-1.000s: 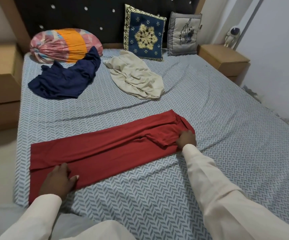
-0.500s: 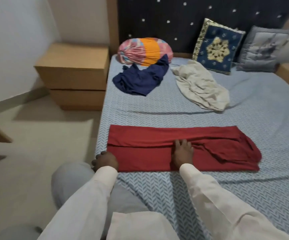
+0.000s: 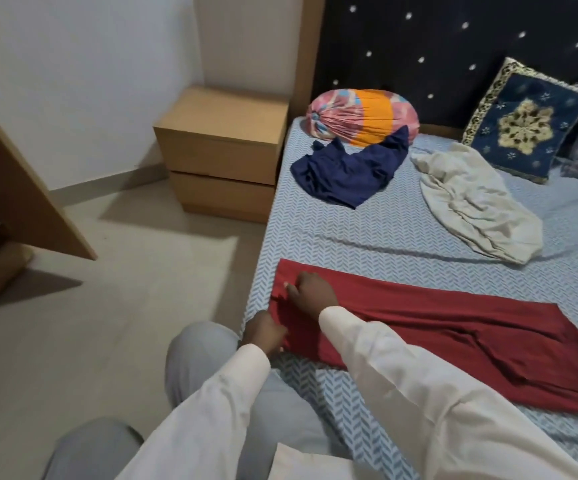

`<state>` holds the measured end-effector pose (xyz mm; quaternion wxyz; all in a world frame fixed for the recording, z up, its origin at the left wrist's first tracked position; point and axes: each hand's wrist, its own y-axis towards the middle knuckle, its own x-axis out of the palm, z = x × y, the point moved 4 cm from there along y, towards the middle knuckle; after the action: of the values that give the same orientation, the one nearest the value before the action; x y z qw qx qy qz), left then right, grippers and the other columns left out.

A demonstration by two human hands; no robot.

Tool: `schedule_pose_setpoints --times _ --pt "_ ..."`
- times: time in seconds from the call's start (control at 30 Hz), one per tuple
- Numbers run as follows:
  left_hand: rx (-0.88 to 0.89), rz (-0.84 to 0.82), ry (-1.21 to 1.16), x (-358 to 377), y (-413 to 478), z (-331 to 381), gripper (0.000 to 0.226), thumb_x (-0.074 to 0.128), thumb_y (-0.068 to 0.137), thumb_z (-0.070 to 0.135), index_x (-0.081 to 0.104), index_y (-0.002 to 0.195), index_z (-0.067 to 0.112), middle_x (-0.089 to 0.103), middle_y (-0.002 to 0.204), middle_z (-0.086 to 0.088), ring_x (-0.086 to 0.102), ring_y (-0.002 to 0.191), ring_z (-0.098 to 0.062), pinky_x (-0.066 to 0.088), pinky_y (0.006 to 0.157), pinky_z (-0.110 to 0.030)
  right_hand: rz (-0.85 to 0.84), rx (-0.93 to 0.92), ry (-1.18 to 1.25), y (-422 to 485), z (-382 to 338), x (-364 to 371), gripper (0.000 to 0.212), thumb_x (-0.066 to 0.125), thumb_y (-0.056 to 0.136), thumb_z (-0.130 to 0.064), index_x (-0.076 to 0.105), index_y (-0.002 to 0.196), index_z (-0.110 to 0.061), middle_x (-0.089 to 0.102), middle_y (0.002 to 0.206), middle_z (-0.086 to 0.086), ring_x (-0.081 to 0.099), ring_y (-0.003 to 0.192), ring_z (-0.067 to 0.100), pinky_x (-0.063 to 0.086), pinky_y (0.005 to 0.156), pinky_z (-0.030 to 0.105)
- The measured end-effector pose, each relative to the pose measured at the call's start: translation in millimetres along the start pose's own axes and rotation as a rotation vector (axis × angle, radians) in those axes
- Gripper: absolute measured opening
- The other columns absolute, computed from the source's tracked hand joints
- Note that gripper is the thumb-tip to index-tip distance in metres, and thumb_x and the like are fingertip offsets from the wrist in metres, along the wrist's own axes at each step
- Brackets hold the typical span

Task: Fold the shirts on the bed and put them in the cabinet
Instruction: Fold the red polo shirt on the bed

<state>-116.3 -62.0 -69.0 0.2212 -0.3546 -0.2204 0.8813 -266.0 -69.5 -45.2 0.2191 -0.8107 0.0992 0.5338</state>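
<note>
Works at the short end of the dark red soft-knit shirt (image 3: 453,327), already narrowed into a long flat band and spread across the near part of the bed (image 3: 367,237) with its blue-and-white chevron sheet, close to the mattress edge and so within easy reach. Holds that end with both hands: right hand (image 3: 313,292) with fingers curled and pinching the cloth near the far corner, left hand (image 3: 266,332) with fingers closed on the near corner, right at the bed's edge. Takes two corners at once, most likely to keep the edge straight while carrying it over toward the other end for a crosswise fold. Leaves the rest of the band flat on the sheet, using the mattress as a folding surface and keeping the layers from sliding apart. Leaves further up the bed, well apart from the red band, a crumpled navy blue shirt (image 3: 349,171) touching a pink-and-orange striped bolster (image 3: 360,116), and beside it a rumpled cream shirt (image 3: 471,202), both unfolded and probably waiting their turn. Shows at the far left a slanting brown wooden panel (image 3: 21,188), possibly an open cabinet door, though cannot tell for certain. Looks early in the task: one shirt part folded, two untouched, nothing stored.
</note>
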Motion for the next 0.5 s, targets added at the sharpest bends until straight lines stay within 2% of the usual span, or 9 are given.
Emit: schedule_pose_setpoints --times 0.03,0.07,0.13,0.2,0.3,0.33,0.4,0.47,0.5 --pt "0.027 -0.005 -0.044 -2 -1 -1 0.023 0.063 0.066 0.021 0.069 0.086 0.012 0.074 0.09 -0.009 0.072 0.081 -0.024 0.059 0.075 -0.036 -0.033 0.035 -0.006 8 -12 -2 0.058 0.044 0.098 -0.049 0.052 0.128 0.0 0.056 0.13 0.023 0.053 0.12 0.036 0.041 0.095 0.039" --pt "0.051 -0.013 -0.061 -3 -3 0 0.022 0.064 0.067 0.02 0.071 0.087 0.016 0.075 0.09 -0.006 0.071 0.082 -0.023 0.058 0.075 -0.033 -0.068 0.068 -0.026 14 -20 -5 0.067 0.045 0.095 -0.056 0.049 0.133 -0.001 0.054 0.135 0.02 0.052 0.124 0.035 0.041 0.098 0.039" --pt "0.1 0.003 -0.05 -5 -4 0 0.029 0.065 0.072 0.018 0.072 0.101 0.022 0.074 0.103 -0.003 0.068 0.097 -0.024 0.053 0.081 -0.028 -0.13 0.103 -0.082 28 -34 -7 0.078 0.056 0.085 -0.065 0.051 0.135 -0.006 0.055 0.136 0.013 0.054 0.124 0.031 0.044 0.097 0.036" --pt "0.142 0.016 -0.048 -4 -3 0 0.033 0.063 0.076 0.025 0.067 0.108 0.028 0.071 0.11 -0.002 0.066 0.103 -0.025 0.052 0.088 -0.032 -0.172 0.121 -0.131 36 -43 -6 0.076 0.069 0.075 -0.062 0.056 0.129 -0.011 0.06 0.129 0.007 0.059 0.118 0.028 0.048 0.089 0.032" --pt "0.198 0.013 -0.058 1 3 -5 0.044 0.059 0.07 0.044 0.059 0.113 0.039 0.07 0.111 0.01 0.066 0.102 -0.017 0.053 0.091 -0.037 -0.133 0.117 -0.18 41 -48 -2 0.056 0.067 0.078 -0.042 0.058 0.125 -0.015 0.061 0.125 0.007 0.061 0.114 0.027 0.05 0.085 0.031" --pt "0.221 0.002 -0.073 0 -2 0 0.045 0.06 0.068 0.043 0.06 0.113 0.037 0.07 0.108 0.013 0.066 0.1 -0.015 0.053 0.09 -0.035 -0.117 0.121 -0.133 42 -43 -4 0.05 0.065 0.08 -0.036 0.058 0.125 -0.015 0.061 0.125 0.008 0.061 0.114 0.028 0.05 0.087 0.033" --pt "0.284 -0.038 -0.09 -2 -16 13 0.043 0.061 0.066 0.023 0.066 0.108 0.029 0.071 0.101 0.013 0.067 0.095 -0.013 0.054 0.087 -0.033 -0.121 0.222 0.083 41 -21 -9 0.047 0.062 0.084 -0.037 0.059 0.123 -0.01 0.063 0.121 0.01 0.062 0.113 0.03 0.05 0.091 0.034" --pt "0.363 -0.07 -0.05 4 -22 19 0.046 0.062 0.065 0.01 0.067 0.109 0.024 0.072 0.101 0.006 0.067 0.093 -0.014 0.053 0.086 -0.029 -0.139 0.343 0.429 39 11 -12 0.045 0.063 0.081 -0.037 0.065 0.11 -0.003 0.068 0.107 0.017 0.066 0.101 0.032 0.055 0.091 0.039" --pt "0.408 -0.083 0.002 7 -25 22 0.049 0.064 0.067 0.009 0.066 0.114 0.021 0.07 0.105 0.004 0.066 0.095 -0.014 0.052 0.087 -0.027 -0.151 0.407 0.621 35 25 -13 0.036 0.065 0.077 -0.027 0.067 0.101 0.0 0.069 0.097 0.019 0.068 0.09 0.033 0.057 0.088 0.045"
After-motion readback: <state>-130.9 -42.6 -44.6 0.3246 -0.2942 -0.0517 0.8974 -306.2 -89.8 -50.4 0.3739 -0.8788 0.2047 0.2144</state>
